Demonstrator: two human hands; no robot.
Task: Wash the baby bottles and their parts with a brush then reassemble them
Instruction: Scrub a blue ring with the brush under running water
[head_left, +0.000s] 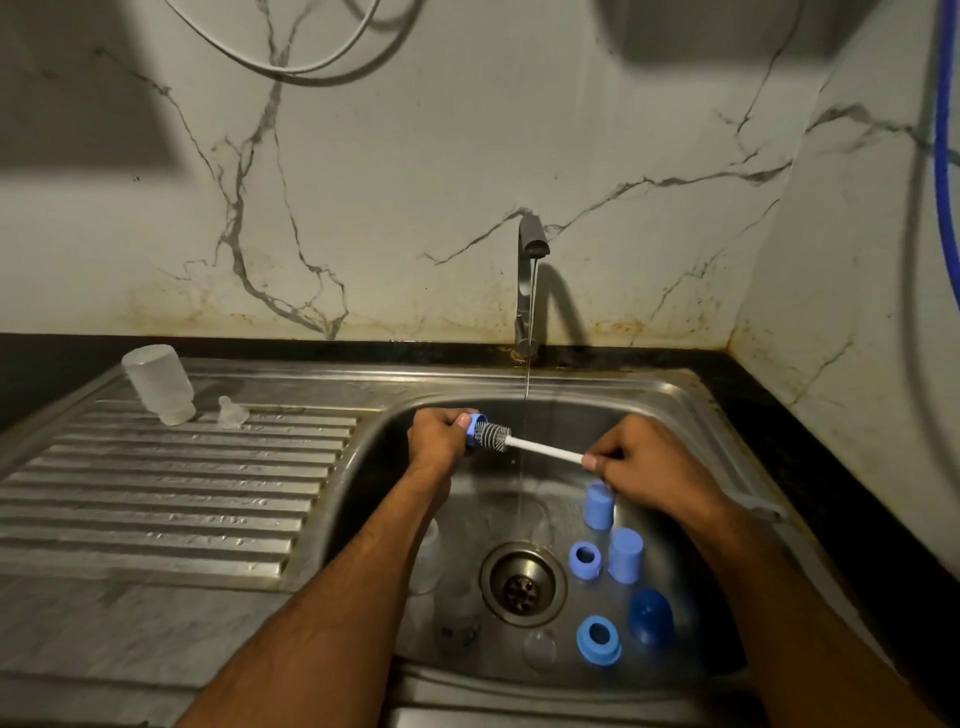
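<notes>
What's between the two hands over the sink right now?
In the head view, the brush spans the gap: the right hand pinches its white handle, and its bristles enter the blue ring gripped by the left hand. The tap's water stream falls behind it.

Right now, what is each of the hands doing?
Left hand: grips a blue collar ring.
Right hand: pinches the brush handle.

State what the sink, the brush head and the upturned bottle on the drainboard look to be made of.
Sink: brushed stainless steel, judging by its grey sheen and pressed ridges. Brush head: grey stubby bristles, probably silicone, on a white plastic-looking handle. Upturned bottle: frosted translucent plastic, likely; glass can't be excluded.
</notes>
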